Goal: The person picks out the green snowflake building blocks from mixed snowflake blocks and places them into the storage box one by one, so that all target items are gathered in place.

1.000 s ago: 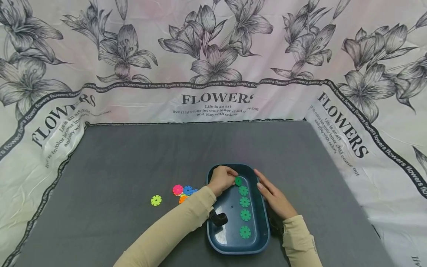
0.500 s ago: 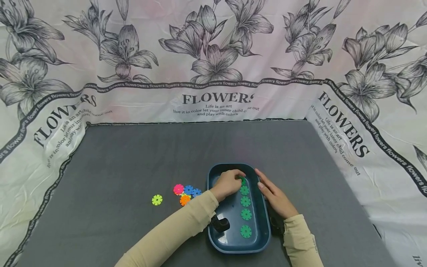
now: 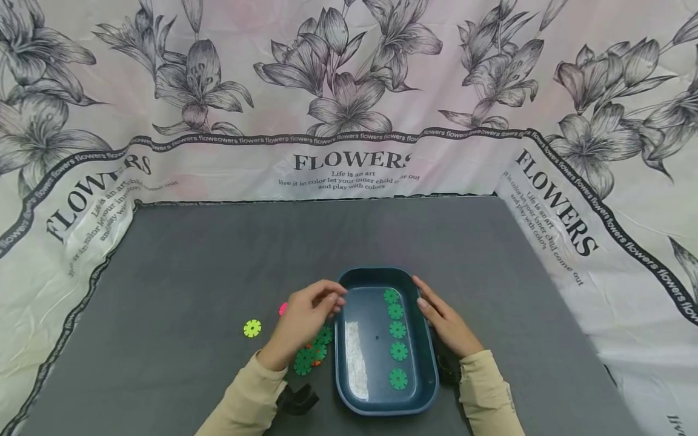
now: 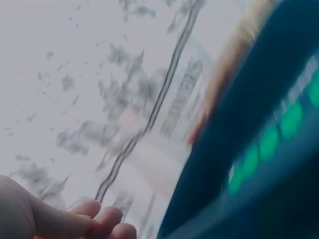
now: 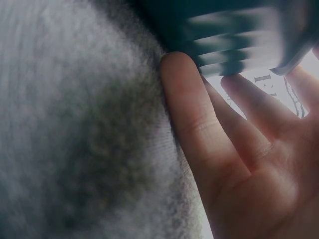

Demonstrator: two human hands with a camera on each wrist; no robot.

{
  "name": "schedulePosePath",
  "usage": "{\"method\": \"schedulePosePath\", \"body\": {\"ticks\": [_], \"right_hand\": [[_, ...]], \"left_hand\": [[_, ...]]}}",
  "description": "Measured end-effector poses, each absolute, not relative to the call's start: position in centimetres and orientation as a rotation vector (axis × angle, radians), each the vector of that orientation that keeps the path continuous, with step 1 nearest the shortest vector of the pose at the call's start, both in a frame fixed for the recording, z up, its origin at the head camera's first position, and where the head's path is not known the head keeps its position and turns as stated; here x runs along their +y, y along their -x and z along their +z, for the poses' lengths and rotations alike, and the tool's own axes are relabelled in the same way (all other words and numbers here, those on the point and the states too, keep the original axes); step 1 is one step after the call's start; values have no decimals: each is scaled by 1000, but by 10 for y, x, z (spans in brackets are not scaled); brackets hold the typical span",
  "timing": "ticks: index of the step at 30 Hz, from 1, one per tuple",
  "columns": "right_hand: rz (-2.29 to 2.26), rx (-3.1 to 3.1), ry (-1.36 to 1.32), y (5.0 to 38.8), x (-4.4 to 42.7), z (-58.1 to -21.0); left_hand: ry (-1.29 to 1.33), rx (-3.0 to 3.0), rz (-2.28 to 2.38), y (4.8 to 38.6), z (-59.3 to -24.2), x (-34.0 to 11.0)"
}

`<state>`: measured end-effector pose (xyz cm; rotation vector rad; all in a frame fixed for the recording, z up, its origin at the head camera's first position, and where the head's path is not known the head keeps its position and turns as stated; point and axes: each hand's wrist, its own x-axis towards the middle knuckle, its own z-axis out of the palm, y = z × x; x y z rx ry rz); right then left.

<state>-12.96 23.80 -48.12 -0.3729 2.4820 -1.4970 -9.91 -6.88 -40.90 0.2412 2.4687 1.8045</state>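
Note:
A blue plastic tray (image 3: 360, 407) lies on the grey cloth, with several green snowflake discs (image 3: 398, 350) in a column along its right half. My left hand (image 3: 302, 318) hovers beside the tray's left rim, fingers loosely bent; nothing shows between them in the left wrist view. Below it, more green snowflake discs (image 3: 304, 362) lie in a pile with bits of orange, partly hidden by the hand. My right hand (image 3: 451, 326) rests against the tray's right side, its fingers (image 5: 187, 94) extended along the outer wall.
A yellow snowflake disc (image 3: 252, 328) lies alone on the left. A pink disc (image 3: 283, 309) peeks out behind my left hand. Grey cloth (image 3: 218, 260) covers the table, and a flower-printed sheet (image 3: 349, 169) hangs along the back and sides.
My left hand has let go of a green disc at the top of the column and moved left, out of the tray. The right hand has stayed at the tray's side.

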Motion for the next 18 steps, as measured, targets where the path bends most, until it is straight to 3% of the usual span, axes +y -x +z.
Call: {"method": "schedulePosePath", "body": {"ticks": [8, 18], "right_hand": [[-1513, 2469, 393, 127, 237, -480], [-1523, 2447, 395, 130, 237, -478]], "left_hand": [[-97, 2903, 1282, 48, -444, -120], [-146, 3071, 1140, 22, -486, -107]]}}
